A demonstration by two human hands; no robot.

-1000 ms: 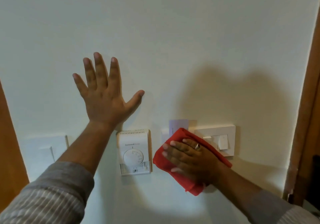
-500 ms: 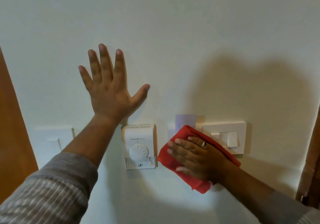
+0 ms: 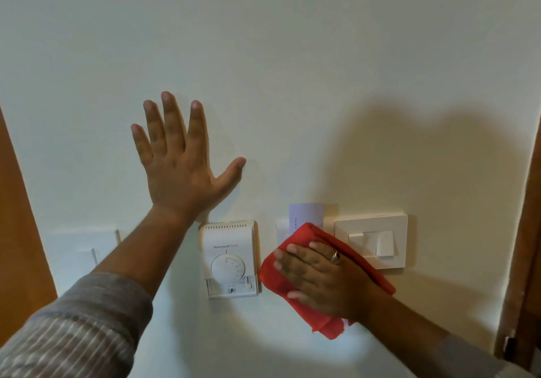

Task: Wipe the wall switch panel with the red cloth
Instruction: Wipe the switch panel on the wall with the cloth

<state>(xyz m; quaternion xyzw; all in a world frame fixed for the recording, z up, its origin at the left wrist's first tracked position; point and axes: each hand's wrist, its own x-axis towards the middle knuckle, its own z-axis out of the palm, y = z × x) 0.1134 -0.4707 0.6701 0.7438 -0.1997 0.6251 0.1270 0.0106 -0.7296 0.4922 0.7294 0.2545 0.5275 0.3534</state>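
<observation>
My right hand [image 3: 319, 278] presses a red cloth [image 3: 301, 237] flat against the wall, fingers spread over it. The cloth covers most of a small white panel with a card slot [image 3: 306, 216], whose top edge shows above it. Just right of the cloth is a white wall switch panel [image 3: 371, 241] with two rockers, its lower left corner under the cloth. My left hand [image 3: 178, 166] lies flat on the bare wall higher up, fingers apart, holding nothing.
A white dial thermostat [image 3: 229, 257] hangs on the wall between my arms. Another white switch plate [image 3: 76, 251] sits at the far left, partly behind my left forearm. Wooden door frames border the wall at the left [image 3: 20, 231] and right [image 3: 524, 260].
The view has shifted slightly between frames. My right hand and the cloth stay over the small panel with little movement; my left hand stays flat on the wall.
</observation>
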